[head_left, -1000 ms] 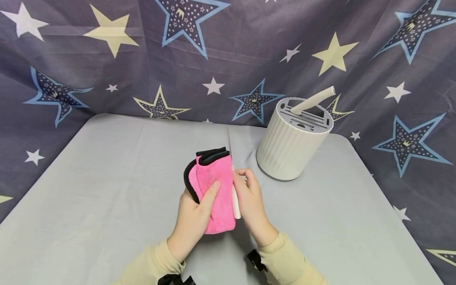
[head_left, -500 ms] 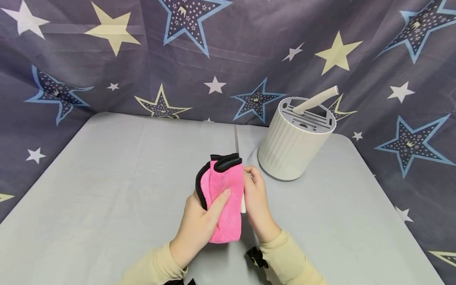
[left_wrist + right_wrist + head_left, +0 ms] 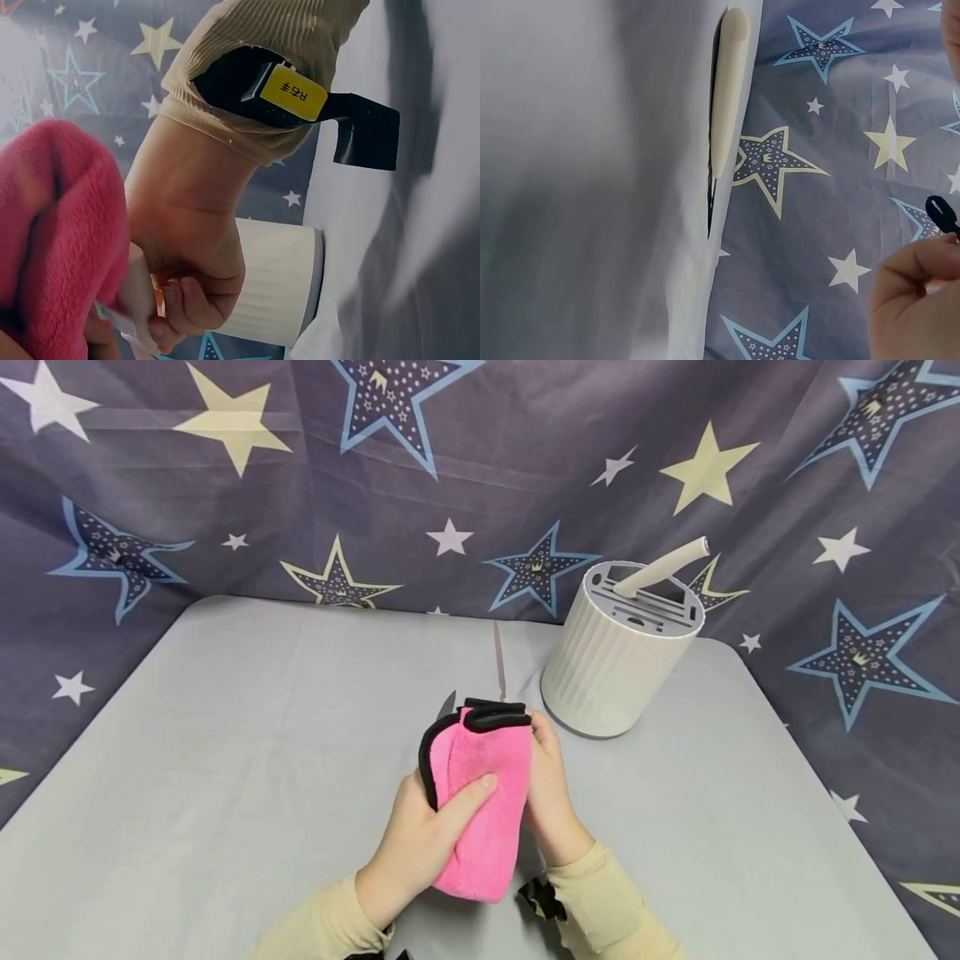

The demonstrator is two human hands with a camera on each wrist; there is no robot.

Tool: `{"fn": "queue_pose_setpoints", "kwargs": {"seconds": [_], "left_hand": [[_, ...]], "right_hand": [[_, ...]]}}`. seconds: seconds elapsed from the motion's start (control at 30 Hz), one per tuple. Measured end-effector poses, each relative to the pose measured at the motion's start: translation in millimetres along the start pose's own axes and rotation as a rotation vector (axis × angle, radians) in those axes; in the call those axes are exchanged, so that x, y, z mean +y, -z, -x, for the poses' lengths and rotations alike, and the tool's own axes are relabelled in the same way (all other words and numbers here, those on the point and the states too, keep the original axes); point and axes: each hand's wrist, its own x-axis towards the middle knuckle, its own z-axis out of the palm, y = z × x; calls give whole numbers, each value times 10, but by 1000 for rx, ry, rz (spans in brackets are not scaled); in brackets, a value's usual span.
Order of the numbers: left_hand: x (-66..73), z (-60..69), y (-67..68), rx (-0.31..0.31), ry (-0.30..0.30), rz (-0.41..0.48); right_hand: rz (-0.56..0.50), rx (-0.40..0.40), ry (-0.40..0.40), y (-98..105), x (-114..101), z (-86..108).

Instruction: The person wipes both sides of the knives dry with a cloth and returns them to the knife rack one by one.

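My left hand [image 3: 423,839] grips a folded pink cloth [image 3: 487,827] with black edging, thumb across its front. The right hand [image 3: 551,789] is behind the cloth's right edge; in the left wrist view the right hand [image 3: 195,270] has its fingers curled round a white handle [image 3: 136,291] beside the pink cloth [image 3: 67,240]. A dark blade tip [image 3: 447,704] shows past the cloth's upper left. Above the cloth a thin knife blade [image 3: 500,664] points toward the back. In the right wrist view, a knife with a pale handle [image 3: 731,90] appears above the grey surface.
A ribbed white knife block [image 3: 611,664] stands at the back right, with one pale handle [image 3: 660,568] leaning out of its slotted top. The table [image 3: 225,735] has a grey cover. A dark star-patterned curtain [image 3: 405,527] hangs behind and at both sides.
The cloth and left hand have moved right and slightly nearer to the body. A dark blade tip has appeared at the cloth's left; the white handle at its right is now hidden.
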Motion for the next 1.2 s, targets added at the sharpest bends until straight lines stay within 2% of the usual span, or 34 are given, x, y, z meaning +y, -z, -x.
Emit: {"fn": "queue_pose_setpoints", "kwargs": {"seconds": [0.2,0.43,0.8,1.07,1.2], "left_hand": [[29,-25,69,-97,28,46],[59,-48,170,-146,48,89],[33,-29,231,-94,39,43],[23,-60,286,-20,31,35],[13,-103,319,29,10,1]], "right_hand": [[-124,-60,-44,20,-24,2],[-85,-46,-69,27,-57,-18],[-92,-24,-73,19,-46,11],[-57,13,-123,7,-63,0],[-29,27,-139,17,-63,5]]}}
